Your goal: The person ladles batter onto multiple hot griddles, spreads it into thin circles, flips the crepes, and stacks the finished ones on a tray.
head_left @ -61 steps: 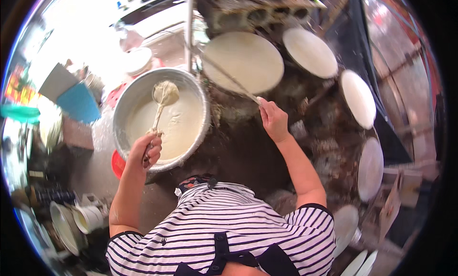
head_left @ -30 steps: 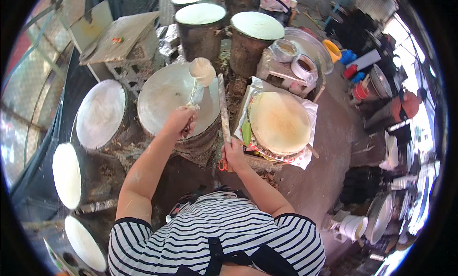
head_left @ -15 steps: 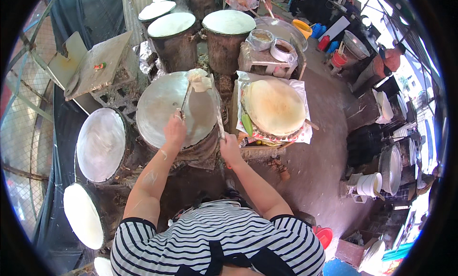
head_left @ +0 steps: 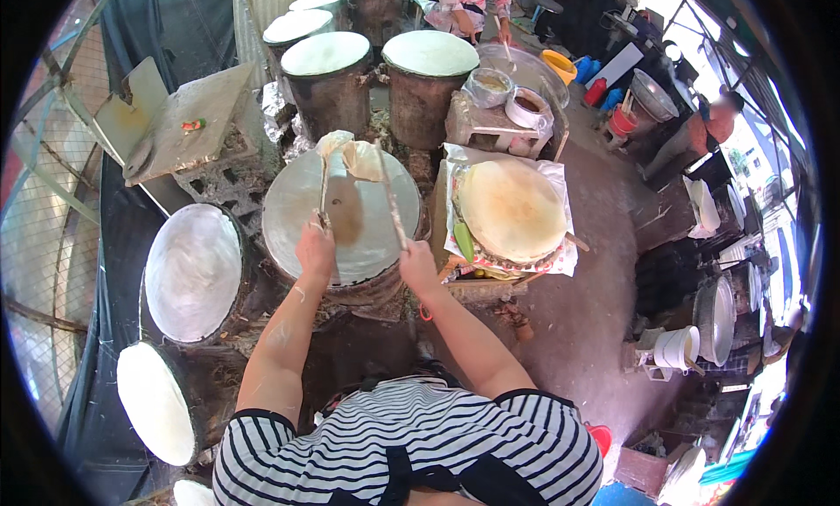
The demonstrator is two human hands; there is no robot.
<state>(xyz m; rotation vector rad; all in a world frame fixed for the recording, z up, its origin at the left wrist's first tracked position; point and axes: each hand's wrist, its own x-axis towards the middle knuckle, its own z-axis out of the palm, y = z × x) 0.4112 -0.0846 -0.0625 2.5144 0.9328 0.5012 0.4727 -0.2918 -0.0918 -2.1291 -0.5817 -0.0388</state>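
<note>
Over a big round metal griddle (head_left: 385, 235) both my hands grip long thin sticks. My left hand (head_left: 317, 251) is closed on one wooden stick (head_left: 324, 187), which reaches to the griddle's far rim. My right hand (head_left: 418, 263) is wrapped round another wooden stick (head_left: 390, 198), slanting away to the same side. At their far ends a pale, floppy piece (head_left: 360, 160) hangs between the sticks; whether it is cloth or thin dough I cannot tell. A darker brown patch (head_left: 348, 213) marks the griddle's middle.
Right of the griddle, a stack of round flatbreads (head_left: 512, 209) lies on paper, beside a green pepper-like thing (head_left: 464, 242). Several drum stoves with pale round tops, such as one stove (head_left: 328, 95), stand around. A pot (head_left: 528, 108) and a co-worker (head_left: 464, 7) are farther off.
My left stick's far end has swung left, and the right stick has tilted inward over the griddle. The pale piece now spreads between both stick ends.
</note>
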